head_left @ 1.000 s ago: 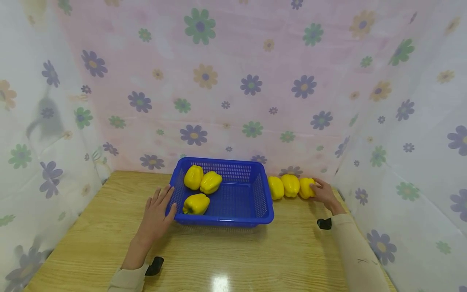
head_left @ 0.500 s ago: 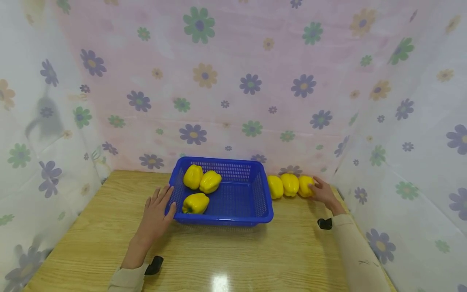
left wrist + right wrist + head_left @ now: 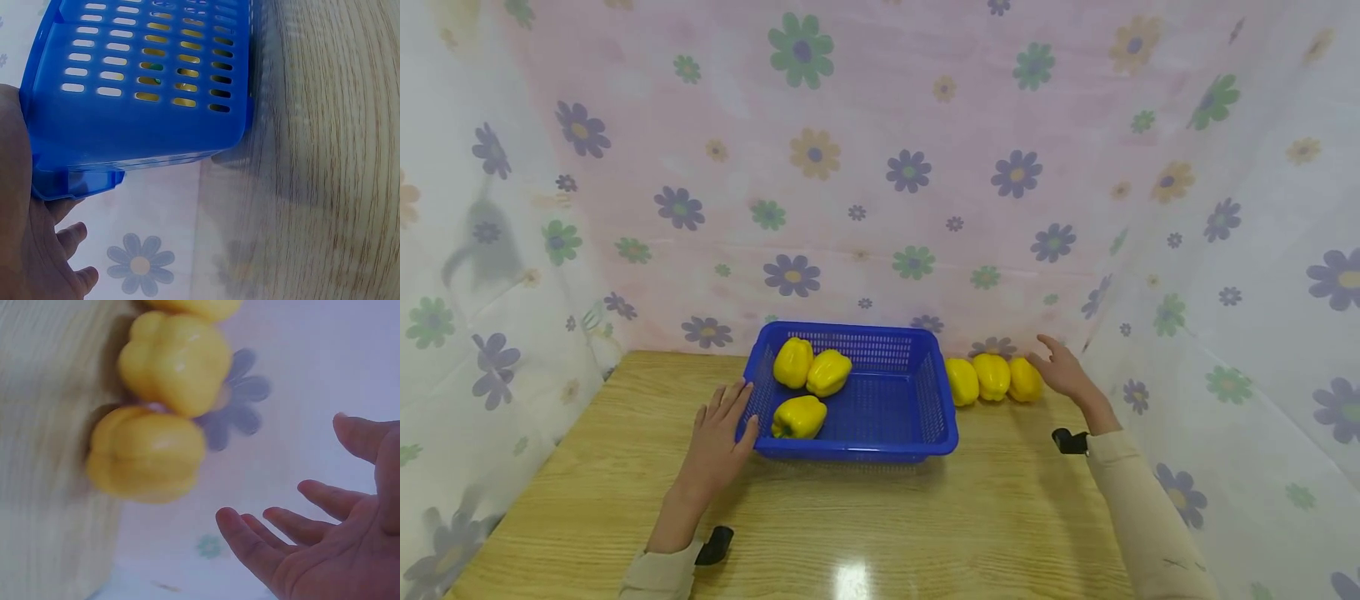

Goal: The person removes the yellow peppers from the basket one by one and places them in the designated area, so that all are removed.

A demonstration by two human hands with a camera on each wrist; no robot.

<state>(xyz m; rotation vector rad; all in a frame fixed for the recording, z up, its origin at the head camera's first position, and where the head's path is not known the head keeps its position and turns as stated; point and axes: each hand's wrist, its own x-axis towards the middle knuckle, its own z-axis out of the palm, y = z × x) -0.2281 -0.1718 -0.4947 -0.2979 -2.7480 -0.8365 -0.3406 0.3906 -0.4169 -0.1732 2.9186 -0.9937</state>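
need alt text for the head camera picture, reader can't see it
A person's left hand touches the left end of a blue basket holding three yellow bell peppers; the right hand hovers by three more peppers in a row to the basket's right, on a wooden table before a flowered backdrop.

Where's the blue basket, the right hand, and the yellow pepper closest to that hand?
Blue plastic basket (image 3: 876, 408): head view, bare part of its floor.
Right hand (image 3: 1065, 372): head view, middle of the hand.
Nearest yellow bell pepper (image 3: 147, 455): right wrist view, its side.

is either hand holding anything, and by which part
Nothing looks held: the right hand is empty beside a yellow pepper; the left hand rests against the basket's left rim.
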